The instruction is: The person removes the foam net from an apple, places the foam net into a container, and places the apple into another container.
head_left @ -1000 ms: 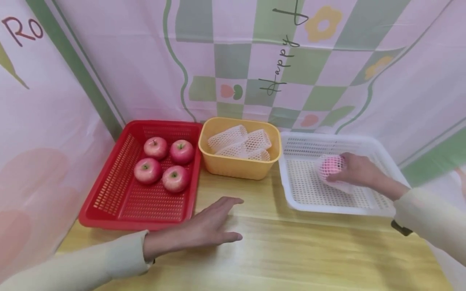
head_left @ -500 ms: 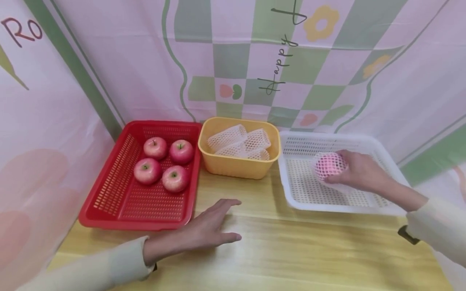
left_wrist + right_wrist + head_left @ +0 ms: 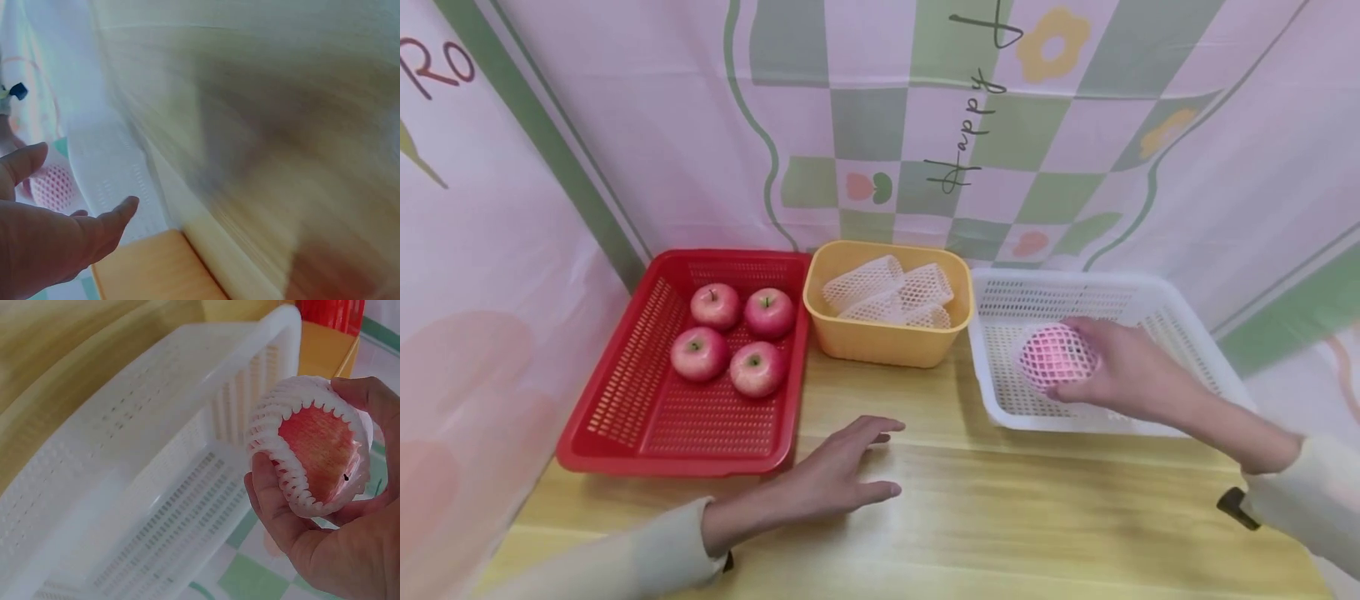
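Note:
In the head view, my right hand holds an apple wrapped in a white foam net over the white basket. The right wrist view shows the thumb and fingers curled round the netted apple, whose red skin shows through the net's open end. My left hand hovers over the table near the red basket's front right corner, fingers spread and holding nothing. In the left wrist view the left hand has its thumb and fingers apart.
Several bare apples sit in the red basket at left. Between the baskets stands a yellow bin with several white foam nets. All stand on a wooden table before a patterned cloth.
My right hand has shifted left with the netted apple, which looks larger and seems raised within the white basket's area. My left hand has barely moved.

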Motion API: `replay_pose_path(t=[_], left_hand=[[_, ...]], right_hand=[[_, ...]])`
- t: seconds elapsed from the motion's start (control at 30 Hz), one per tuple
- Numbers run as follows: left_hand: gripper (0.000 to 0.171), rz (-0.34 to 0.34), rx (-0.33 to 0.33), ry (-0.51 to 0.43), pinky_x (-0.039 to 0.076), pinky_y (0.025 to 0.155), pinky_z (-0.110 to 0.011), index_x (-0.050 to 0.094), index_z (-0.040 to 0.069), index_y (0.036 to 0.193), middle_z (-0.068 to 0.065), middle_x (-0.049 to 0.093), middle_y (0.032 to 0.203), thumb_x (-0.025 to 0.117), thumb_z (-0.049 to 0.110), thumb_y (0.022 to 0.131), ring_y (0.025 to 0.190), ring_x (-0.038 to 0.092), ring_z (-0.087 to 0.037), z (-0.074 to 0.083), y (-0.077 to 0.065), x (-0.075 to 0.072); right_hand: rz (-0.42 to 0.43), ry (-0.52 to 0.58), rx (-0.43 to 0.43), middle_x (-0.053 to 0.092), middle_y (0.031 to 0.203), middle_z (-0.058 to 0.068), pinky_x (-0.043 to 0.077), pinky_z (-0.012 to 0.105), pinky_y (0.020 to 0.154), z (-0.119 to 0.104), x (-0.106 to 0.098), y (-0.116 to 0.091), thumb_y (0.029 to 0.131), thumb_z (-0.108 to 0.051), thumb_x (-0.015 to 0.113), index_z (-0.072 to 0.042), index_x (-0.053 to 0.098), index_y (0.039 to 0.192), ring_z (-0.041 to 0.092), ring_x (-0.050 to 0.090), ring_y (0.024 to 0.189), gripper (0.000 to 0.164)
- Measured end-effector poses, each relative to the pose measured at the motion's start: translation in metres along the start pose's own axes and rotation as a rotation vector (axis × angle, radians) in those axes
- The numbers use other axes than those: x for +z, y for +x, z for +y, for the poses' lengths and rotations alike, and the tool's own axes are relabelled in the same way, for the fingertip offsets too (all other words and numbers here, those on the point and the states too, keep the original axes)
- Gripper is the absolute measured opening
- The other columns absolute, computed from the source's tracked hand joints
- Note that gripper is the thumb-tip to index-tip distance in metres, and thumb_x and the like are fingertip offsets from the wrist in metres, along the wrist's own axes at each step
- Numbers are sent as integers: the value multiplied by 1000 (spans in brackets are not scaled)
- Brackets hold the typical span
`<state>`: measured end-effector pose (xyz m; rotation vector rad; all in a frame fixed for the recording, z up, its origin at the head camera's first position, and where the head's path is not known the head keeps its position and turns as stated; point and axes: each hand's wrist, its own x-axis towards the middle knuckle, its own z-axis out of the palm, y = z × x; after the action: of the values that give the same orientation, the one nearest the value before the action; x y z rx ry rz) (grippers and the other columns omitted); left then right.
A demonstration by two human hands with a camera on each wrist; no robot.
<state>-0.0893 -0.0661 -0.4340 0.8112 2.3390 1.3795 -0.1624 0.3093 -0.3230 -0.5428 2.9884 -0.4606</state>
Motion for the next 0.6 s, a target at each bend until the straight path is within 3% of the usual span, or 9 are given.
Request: replay_pose_path(t=[0.07,0.13,0.33,0.47,0.6], left_hand=[[61,-6,4,-42,50,112,-51,53,4,147,-19,57,145,82,17,94,132,62,-42,-1,0,2],[60,-10,1,-73,51,111,-51,54,4,146,-19,57,145,81,16,94,132,61,-42,-1,1,3],[57,-23,-10,-175,50,111,-50,54,-4,145,-24,57,146,79,9,95,135,58,-43,-5,3,7],[50,-23,-13,-236,52,110,-48,56,-7,140,-25,60,143,77,6,96,133,60,-43,-7,4,10],[44,-15,-17,-302,56,105,-37,59,-7,135,-26,62,139,76,4,97,129,62,-44,-9,5,13]], right_hand=[[4,9,-16,74,107,17,59,40,71,-7,3,-3,72,-46,96,12,56,141,19,67,81,99],[12,7,-31,74,108,17,58,40,73,-12,7,-6,69,-45,97,11,57,140,22,68,85,98],[27,42,-62,71,123,27,58,60,92,-26,17,-18,67,-42,98,10,58,140,41,70,106,98],[34,74,-88,69,128,28,56,64,96,-36,24,-27,64,-40,99,9,58,140,45,69,112,100],[53,81,-123,70,127,25,58,63,93,-44,31,-33,61,-39,100,6,59,140,42,70,110,100]])
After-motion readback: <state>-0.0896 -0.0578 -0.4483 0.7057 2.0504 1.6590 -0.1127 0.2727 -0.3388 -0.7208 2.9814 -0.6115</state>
